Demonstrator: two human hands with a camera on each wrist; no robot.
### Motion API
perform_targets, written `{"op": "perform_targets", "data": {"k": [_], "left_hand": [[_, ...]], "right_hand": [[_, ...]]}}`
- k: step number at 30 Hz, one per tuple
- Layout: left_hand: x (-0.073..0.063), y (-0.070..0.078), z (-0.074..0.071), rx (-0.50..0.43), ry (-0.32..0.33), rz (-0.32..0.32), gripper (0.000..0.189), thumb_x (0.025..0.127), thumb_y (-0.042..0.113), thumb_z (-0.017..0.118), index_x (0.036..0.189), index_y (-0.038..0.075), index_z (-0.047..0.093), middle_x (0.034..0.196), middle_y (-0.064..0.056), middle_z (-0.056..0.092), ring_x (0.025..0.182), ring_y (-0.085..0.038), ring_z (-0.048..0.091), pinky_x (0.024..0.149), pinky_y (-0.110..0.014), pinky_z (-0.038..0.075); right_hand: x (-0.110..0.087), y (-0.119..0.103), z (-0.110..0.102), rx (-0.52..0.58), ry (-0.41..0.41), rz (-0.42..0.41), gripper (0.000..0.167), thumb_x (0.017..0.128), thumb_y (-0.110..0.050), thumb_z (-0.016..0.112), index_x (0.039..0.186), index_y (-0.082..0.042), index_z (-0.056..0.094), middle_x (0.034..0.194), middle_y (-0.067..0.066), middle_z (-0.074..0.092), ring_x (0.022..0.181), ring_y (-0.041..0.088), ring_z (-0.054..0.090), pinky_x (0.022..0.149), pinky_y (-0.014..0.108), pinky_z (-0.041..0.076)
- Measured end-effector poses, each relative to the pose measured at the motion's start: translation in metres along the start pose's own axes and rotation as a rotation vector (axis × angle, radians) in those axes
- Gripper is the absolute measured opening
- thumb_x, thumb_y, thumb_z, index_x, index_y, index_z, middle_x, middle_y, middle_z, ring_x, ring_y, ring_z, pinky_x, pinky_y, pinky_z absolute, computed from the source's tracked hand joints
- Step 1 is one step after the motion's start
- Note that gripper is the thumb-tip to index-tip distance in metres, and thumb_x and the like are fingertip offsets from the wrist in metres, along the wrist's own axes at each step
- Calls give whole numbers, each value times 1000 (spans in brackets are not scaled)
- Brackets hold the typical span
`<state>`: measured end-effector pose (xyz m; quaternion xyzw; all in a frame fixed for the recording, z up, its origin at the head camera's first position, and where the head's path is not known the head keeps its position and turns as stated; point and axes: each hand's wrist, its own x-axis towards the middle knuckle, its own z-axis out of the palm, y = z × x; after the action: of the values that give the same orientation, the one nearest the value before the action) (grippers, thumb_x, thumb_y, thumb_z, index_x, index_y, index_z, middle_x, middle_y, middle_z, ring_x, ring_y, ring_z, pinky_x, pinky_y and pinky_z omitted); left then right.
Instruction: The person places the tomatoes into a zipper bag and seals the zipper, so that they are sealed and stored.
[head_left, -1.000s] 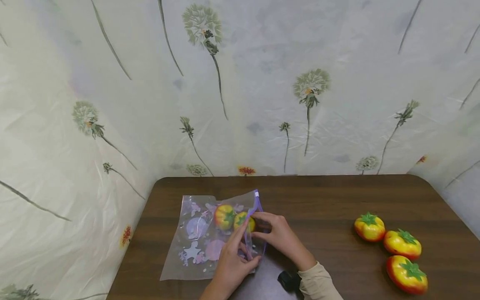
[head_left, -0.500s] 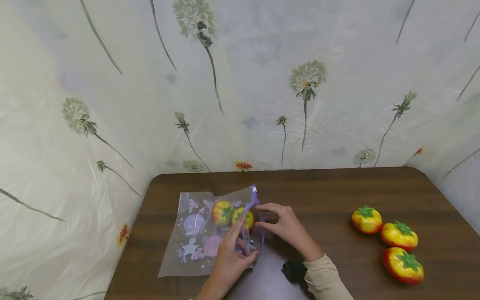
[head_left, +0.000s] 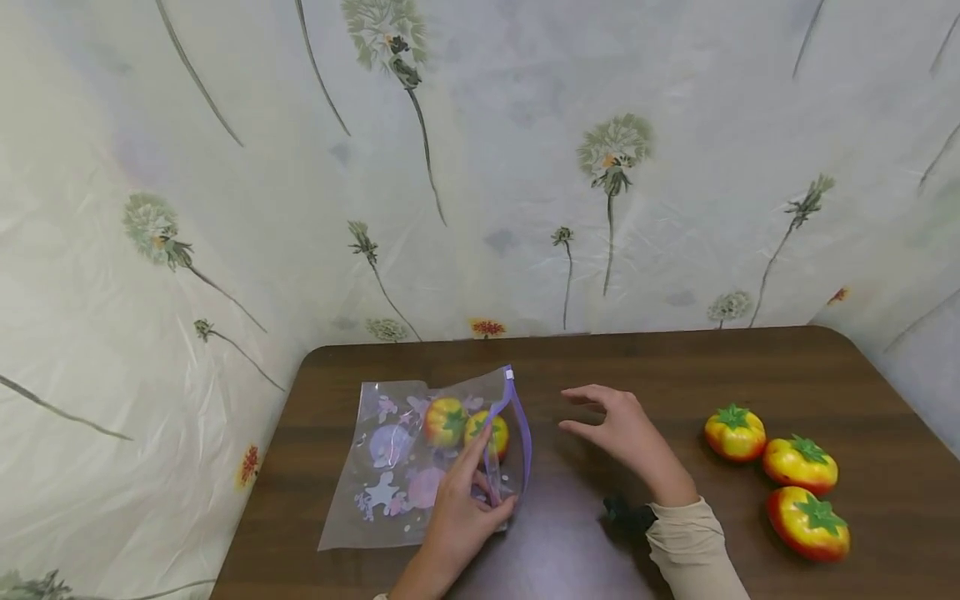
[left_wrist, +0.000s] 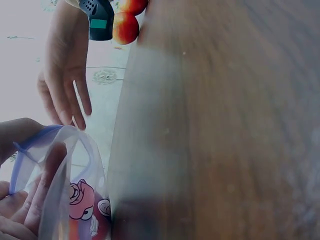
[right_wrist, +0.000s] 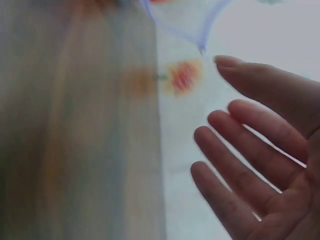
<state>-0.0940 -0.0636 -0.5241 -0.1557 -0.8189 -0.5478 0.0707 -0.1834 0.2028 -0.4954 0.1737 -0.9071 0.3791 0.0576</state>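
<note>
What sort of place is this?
Probably a staged tabletop workspace, though the room beyond isn't visible: a wood-look table against creased, shiny dandelion-print sheeting, with glossy, toy-like fruits set out on the right.

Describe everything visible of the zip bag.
The zip bag is clear, plastic-looking, printed with purple and pink shapes. Its purple-edged mouth, with a white slider at the far corner, gapes rightward. It lies on the brown table, two red-yellow fruits inside. The left hand holds its mouth; the right hand is apart.
</note>
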Motion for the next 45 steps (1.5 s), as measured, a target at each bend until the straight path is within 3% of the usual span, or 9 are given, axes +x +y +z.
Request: {"op": "perform_targets", "data": {"k": [6, 12, 16, 23, 29, 33, 40, 45], "left_hand": [[0, 1, 0, -12, 13, 14, 99, 74, -8, 87, 158, 11, 41, 149, -16, 55, 69, -13, 66, 56, -18, 60], [1, 2, 0, -14, 12, 11, 99, 74, -8, 87, 158, 12, 41, 142, -16, 58, 68, -13, 67, 57, -18, 60], [0, 3, 0, -9, 10, 0, 99, 74, -7, 88, 158, 13, 41, 145, -15, 57, 69, -10, 66, 58, -18, 61], [0, 3, -1, -13, 6, 6, 97, 74, -6, 88, 158, 10, 42, 135, -16, 61, 69, -6, 64, 58, -18, 60], [0, 2, -2, -21, 10, 17, 97, 74, -7, 87, 157, 10, 42, 148, -15, 55, 68, -7, 65, 57, -18, 60], [0, 3, -2, -19, 6, 9, 97, 74, -7, 87, 158, 10, 42, 148, -15, 56, 68, -9, 65, 57, -18, 60], [0, 1, -1, -13, 2, 6, 97, 74, -6, 88, 158, 12, 41, 133, -14, 62, 69, -8, 65, 57, -18, 60], [0, 0, -1, -6, 2, 9, 98, 74, -5, 88, 158, 12, 41, 130, -15, 63, 69, -6, 64, 57, -18, 60]], "right_hand": [[-6, 12, -35, -65, -22, 110, 50, 88, -27, 84, 130, -4, 70, 130, 20, 71, 118, 43, 68, 99, 59, 57], [-19, 19, -61, -127, 17, 180, 54, 89, -31, 82, 134, -5, 67, 134, 24, 67, 118, 49, 66, 98, 63, 56], [-30, 24, -71, -154, 10, 201, 56, 90, -33, 81, 136, -4, 66, 136, 26, 65, 120, 50, 64, 98, 64, 55], [-47, 35, -87, -252, 21, 221, 59, 89, -34, 81, 135, -2, 65, 136, 30, 63, 116, 53, 62, 94, 68, 54], [-60, 52, -106, -324, 60, 232, 59, 87, -33, 84, 133, 0, 65, 133, 33, 62, 110, 53, 62, 86, 70, 51], [-68, 62, -122, -338, 80, 263, 59, 88, -33, 82, 134, 1, 63, 136, 35, 58, 113, 56, 59, 87, 73, 49], [-82, 76, -146, -350, 15, 378, 73, 91, -47, 77, 139, 5, 57, 141, 40, 50, 120, 63, 48, 91, 79, 42], [-85, 84, -153, -363, -64, 465, 92, 87, -62, 74, 141, 9, 54, 136, 43, 52, 114, 62, 52, 85, 75, 46]]}}
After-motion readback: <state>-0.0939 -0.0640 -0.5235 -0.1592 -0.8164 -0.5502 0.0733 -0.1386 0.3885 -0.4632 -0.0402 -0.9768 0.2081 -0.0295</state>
